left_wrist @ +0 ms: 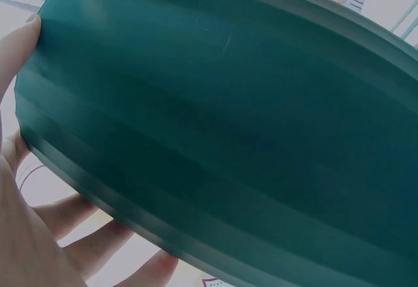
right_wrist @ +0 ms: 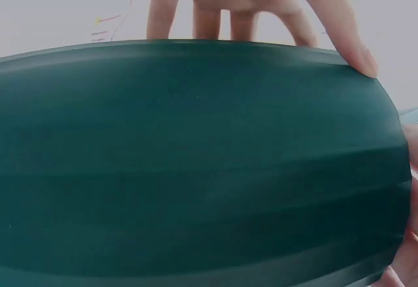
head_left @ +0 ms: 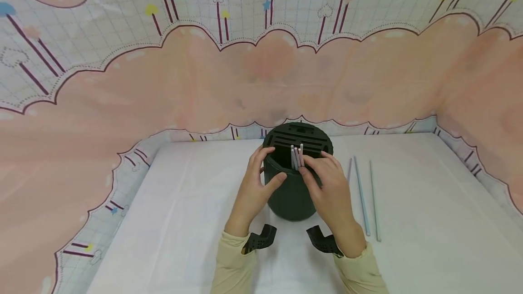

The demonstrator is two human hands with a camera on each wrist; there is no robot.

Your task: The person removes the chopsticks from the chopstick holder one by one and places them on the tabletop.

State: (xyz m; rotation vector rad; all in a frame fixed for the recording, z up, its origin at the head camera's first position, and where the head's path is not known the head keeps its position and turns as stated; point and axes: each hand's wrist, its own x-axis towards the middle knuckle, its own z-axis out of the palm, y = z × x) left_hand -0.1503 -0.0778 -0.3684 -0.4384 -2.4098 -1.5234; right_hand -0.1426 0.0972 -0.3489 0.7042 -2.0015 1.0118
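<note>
A dark green bucket [head_left: 292, 198] with a slotted panel [head_left: 302, 135] across the back of its top stands at the middle of the table. My left hand [head_left: 255, 189] grips its left side, the thumb on the front near the rim. Thumb and index finger of my right hand [head_left: 327, 185] pinch several thin pale sticks [head_left: 295, 158], bundled upright at the mouth; their lower ends are hidden. The bucket's smooth ribbed wall [left_wrist: 215, 117] fills most of the left wrist view, with fingers wrapped along one side. Its wall [right_wrist: 196, 156] also dominates the right wrist view.
Right of the bucket lie a blue stick [head_left: 361, 196], a green stick [head_left: 374, 201] and a shorter purplish one [head_left: 349, 169]. A white cloth covers the table [head_left: 180, 212]. Behind it hangs a patterned curtain [head_left: 245, 80]. Black wrist mounts [head_left: 261, 238] sit on both forearms.
</note>
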